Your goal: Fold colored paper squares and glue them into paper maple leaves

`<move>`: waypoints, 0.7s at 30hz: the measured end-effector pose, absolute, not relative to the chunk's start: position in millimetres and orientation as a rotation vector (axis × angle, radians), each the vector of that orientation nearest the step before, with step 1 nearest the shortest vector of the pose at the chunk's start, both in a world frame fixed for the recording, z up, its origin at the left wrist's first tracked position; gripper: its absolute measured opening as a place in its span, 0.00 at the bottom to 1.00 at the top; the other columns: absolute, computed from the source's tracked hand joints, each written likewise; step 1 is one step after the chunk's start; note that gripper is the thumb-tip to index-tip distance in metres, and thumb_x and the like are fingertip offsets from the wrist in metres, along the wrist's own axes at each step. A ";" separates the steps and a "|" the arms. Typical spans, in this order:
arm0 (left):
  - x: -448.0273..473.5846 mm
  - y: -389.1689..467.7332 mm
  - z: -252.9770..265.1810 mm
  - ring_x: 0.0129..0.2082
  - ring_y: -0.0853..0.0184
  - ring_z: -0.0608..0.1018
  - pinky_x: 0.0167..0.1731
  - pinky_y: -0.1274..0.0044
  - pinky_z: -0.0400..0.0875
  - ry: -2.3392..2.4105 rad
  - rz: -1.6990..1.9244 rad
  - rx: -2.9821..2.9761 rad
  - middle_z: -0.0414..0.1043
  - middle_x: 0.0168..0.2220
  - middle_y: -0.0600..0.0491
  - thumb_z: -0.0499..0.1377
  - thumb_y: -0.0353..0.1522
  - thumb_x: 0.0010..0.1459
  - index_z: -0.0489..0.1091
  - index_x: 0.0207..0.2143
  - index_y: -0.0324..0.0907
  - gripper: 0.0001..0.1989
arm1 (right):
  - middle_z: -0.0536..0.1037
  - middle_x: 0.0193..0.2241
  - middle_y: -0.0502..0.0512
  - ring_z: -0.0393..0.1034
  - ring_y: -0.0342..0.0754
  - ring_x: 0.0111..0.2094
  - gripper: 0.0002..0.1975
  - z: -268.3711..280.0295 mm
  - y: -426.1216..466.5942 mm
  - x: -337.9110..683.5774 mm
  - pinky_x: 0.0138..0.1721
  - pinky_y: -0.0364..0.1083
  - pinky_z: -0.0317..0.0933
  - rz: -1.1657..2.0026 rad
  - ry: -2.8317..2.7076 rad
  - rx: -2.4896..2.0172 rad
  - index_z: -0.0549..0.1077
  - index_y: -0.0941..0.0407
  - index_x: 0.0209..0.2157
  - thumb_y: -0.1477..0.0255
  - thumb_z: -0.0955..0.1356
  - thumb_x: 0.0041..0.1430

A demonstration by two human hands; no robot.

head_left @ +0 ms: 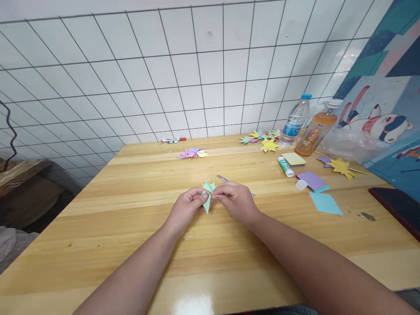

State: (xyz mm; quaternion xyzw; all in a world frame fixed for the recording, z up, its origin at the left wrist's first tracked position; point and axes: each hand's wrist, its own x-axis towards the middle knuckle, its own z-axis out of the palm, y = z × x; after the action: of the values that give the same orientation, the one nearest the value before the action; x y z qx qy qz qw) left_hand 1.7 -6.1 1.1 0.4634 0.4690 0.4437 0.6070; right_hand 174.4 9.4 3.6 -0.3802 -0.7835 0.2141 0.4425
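A light green folded paper piece (207, 204) with pointed tips is held up between my hands over the middle of the table. My left hand (189, 203) is closed on its left side, thumb on top. At its right edge my right hand (234, 199) pinches the paper between thumb and fingertips. Partly hidden behind my right hand lies a thin metal tool (222, 178) on the wood; its kind cannot be made out.
Pink, purple and yellow folded paper (193, 152), markers (173, 140) and paper stars (269, 145) lie towards the wall. On the right are a glue stick (285, 166), its cap (301, 185), paper squares (325, 203), a water bottle (295, 122), an orange drink bottle (316, 131) and a dark device (397, 210).
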 end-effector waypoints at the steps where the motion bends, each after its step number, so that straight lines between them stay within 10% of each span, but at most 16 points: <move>1: 1.8 -6.1 1.3 0.29 0.66 0.74 0.31 0.77 0.68 1.082 1.025 1.065 0.73 0.28 0.51 0.64 0.41 0.46 0.72 0.31 0.40 0.15 | 0.77 0.29 0.48 0.70 0.43 0.33 0.05 3.0 9.4 174.5 0.36 0.43 0.63 0.527 -1.952 -0.954 0.76 0.51 0.28 0.74 0.68 0.55; 21: -1.5 -6.4 0.7 0.27 0.66 0.74 0.28 0.78 0.66 1.060 0.971 1.038 0.75 0.28 0.48 0.63 0.42 0.48 0.74 0.31 0.38 0.15 | 0.75 0.34 0.50 0.68 0.40 0.28 0.08 -0.1 10.2 177.0 0.30 0.41 0.62 0.520 -2.072 -0.952 0.72 0.52 0.37 0.74 0.67 0.54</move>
State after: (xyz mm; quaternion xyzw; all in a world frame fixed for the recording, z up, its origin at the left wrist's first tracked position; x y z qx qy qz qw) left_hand -1.5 -6.4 0.7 0.4537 0.4633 0.4243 0.6321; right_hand 177.0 10.2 -0.1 -0.3747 -0.8155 0.2046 0.3908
